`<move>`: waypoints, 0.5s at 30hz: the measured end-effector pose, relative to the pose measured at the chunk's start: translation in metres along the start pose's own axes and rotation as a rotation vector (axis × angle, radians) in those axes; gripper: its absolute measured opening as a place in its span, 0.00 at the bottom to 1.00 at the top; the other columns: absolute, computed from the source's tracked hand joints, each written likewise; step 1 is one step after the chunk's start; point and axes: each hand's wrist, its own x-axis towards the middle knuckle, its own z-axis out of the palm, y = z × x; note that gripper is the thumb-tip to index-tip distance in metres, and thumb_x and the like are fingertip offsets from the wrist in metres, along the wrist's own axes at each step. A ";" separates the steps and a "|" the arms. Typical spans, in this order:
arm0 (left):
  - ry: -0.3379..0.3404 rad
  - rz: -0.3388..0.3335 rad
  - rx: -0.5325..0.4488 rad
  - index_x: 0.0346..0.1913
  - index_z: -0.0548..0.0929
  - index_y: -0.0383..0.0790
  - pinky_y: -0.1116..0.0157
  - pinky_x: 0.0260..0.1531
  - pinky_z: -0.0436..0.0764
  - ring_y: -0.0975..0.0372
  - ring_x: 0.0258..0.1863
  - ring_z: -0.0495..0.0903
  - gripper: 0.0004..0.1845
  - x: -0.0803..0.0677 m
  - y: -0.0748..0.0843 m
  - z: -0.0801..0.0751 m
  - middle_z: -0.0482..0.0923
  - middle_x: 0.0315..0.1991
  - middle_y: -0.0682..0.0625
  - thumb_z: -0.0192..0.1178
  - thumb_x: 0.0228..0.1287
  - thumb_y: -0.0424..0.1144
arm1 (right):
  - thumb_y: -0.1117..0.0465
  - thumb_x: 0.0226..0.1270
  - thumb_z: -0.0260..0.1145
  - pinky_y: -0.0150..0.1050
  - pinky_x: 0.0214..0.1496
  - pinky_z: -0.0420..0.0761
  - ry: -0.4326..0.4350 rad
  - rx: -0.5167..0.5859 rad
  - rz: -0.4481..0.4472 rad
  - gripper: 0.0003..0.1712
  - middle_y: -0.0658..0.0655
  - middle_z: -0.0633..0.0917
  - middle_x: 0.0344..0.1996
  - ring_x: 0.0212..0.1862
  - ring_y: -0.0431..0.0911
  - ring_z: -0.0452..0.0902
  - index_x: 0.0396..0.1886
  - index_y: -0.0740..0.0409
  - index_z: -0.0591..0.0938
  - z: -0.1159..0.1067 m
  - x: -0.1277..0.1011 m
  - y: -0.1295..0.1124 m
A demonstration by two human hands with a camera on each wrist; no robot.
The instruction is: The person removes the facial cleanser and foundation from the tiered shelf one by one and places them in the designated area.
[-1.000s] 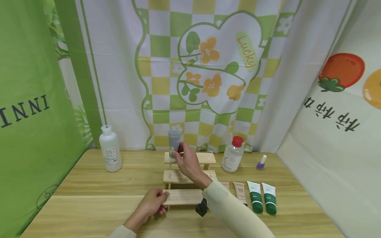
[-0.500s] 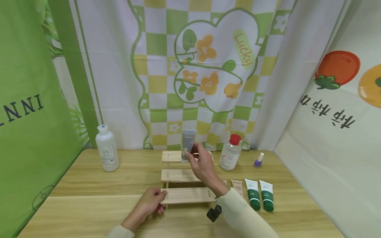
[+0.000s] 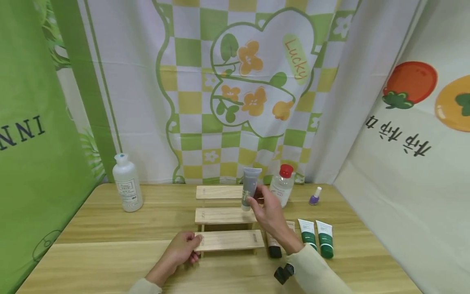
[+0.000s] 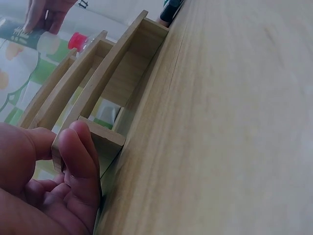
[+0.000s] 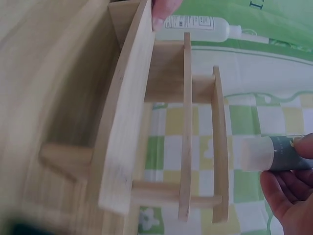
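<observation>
In the head view my right hand [image 3: 271, 210] holds a grey-blue squeeze tube [image 3: 251, 185] upright, its clear cap down, over the right part of a three-step wooden rack [image 3: 227, 240]. Thumb and fingers pinch the tube's lower body; the right wrist view shows its translucent cap [image 5: 257, 153] apart from the steps. My left hand [image 3: 181, 250] grips the left end of the lowest step. In the left wrist view, thumb and curled fingers [image 4: 78, 152] are on either side of that step's end. The right forearm partly hides tubes lying behind it.
A white bottle [image 3: 127, 183] stands at the left. Right of the rack are a clear red-capped bottle [image 3: 282, 185], a purple nail polish bottle [image 3: 315, 197], a black-capped beige tube [image 3: 273, 247] and two green-and-white tubes [image 3: 325, 240] on the wooden table [image 3: 92, 245].
My right hand has lifted the grey-blue tube off the top step and carried it rightward and toward me. My left hand keeps its grip on the lowest step.
</observation>
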 end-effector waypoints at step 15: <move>0.006 -0.008 0.001 0.26 0.71 0.38 0.70 0.18 0.79 0.64 0.16 0.77 0.17 -0.002 0.003 0.001 0.77 0.22 0.47 0.54 0.73 0.42 | 0.70 0.61 0.69 0.42 0.40 0.85 0.020 -0.106 0.101 0.15 0.61 0.84 0.36 0.37 0.49 0.82 0.47 0.68 0.78 -0.035 -0.026 0.018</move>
